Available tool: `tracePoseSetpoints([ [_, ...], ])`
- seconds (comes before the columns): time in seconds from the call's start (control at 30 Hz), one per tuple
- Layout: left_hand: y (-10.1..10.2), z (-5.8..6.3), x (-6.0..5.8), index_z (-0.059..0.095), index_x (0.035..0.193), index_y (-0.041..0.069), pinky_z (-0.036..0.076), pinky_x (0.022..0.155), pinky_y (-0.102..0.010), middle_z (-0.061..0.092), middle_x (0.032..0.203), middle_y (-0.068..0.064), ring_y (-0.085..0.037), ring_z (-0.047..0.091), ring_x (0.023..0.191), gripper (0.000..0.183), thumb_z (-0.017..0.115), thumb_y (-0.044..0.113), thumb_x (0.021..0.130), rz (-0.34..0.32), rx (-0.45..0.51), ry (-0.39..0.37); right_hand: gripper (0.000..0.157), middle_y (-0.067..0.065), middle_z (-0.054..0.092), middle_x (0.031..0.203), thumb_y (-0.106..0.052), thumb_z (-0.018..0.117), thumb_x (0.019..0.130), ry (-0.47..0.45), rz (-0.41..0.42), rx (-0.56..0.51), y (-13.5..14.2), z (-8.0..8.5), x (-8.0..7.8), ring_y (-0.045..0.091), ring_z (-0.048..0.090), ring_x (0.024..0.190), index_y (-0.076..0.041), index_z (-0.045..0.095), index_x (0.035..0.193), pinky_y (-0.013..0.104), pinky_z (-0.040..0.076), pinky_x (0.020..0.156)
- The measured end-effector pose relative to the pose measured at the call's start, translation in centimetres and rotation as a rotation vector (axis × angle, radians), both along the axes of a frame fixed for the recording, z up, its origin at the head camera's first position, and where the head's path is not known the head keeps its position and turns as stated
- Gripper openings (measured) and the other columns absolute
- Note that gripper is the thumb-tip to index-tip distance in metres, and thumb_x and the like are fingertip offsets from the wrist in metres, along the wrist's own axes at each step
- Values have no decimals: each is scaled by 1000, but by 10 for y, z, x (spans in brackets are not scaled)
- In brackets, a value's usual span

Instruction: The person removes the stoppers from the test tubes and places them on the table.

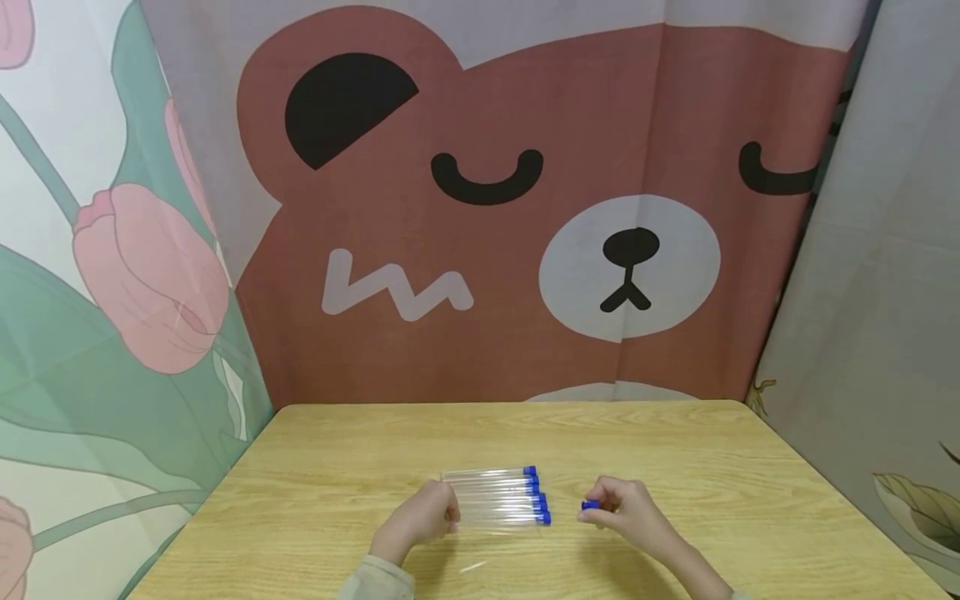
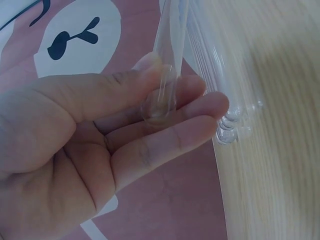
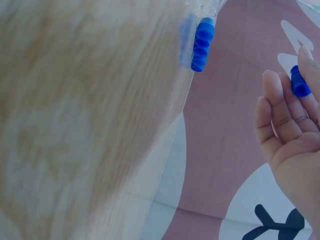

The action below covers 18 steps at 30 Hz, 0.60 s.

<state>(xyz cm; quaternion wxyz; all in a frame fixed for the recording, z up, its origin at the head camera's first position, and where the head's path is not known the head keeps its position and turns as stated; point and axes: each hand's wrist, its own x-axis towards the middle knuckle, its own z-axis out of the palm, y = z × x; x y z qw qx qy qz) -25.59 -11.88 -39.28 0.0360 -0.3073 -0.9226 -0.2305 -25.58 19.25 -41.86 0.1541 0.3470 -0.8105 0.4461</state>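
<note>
My left hand (image 1: 420,518) pinches a clear test tube (image 2: 167,90) near its rounded end, thumb on one side and fingers on the other. The tube's far end is hard to make out in the head view. Just beyond that hand, several clear test tubes (image 1: 495,492) with blue caps (image 3: 201,50) lie side by side on the table, caps toward the right. To the right of the row, my right hand (image 1: 632,515) holds a loose blue cap (image 1: 590,505) between thumb and fingers, above the table and apart from the tubes.
A wood-grain table (image 1: 360,442) spreads under both hands. Behind it hangs a curtain (image 1: 510,333) with a bear's face, and a flowered curtain (image 1: 150,283) closes off the left side. A pale curtain (image 1: 862,350) runs along the right.
</note>
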Motion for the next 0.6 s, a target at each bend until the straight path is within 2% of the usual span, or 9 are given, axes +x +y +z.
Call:
tracePoseSetpoints([
  [0.13, 0, -1, -1, 67, 66, 0, 45, 53, -20, 61, 65, -2, -7, 52, 60, 9, 72, -7, 65, -1, -4, -10, 13, -7, 56, 66, -2, 69, 75, 2, 1, 5, 1, -1, -1, 0, 47, 52, -8, 57, 75, 21, 42, 42],
  [0.3, 1, -1, -2, 66, 64, 0, 44, 52, -19, 60, 61, -1, -6, 51, 56, 11, 74, -6, 62, -6, -5, 11, 13, -2, 56, 64, 1, 68, 74, 11, 12, 17, 1, -4, -3, 2, 45, 50, -6, 57, 75, 21, 41, 41],
  [0.43, 1, -2, -2, 67, 64, 1, 44, 51, -19, 60, 60, 0, -6, 52, 55, 12, 76, -5, 59, 15, -10, 17, 13, -6, 56, 65, -3, 69, 75, -3, 7, 21, 1, -3, -2, 0, 45, 51, -8, 57, 75, 20, 41, 41],
  [0.6, 2, -5, -1, 67, 61, 5, 44, 52, -20, 58, 58, 4, -7, 52, 55, 17, 77, -5, 53, 59, -42, 72, 13, -10, 55, 66, -9, 70, 75, -5, 15, 16, 1, -3, -1, -1, 47, 51, -10, 57, 74, 21, 42, 41],
])
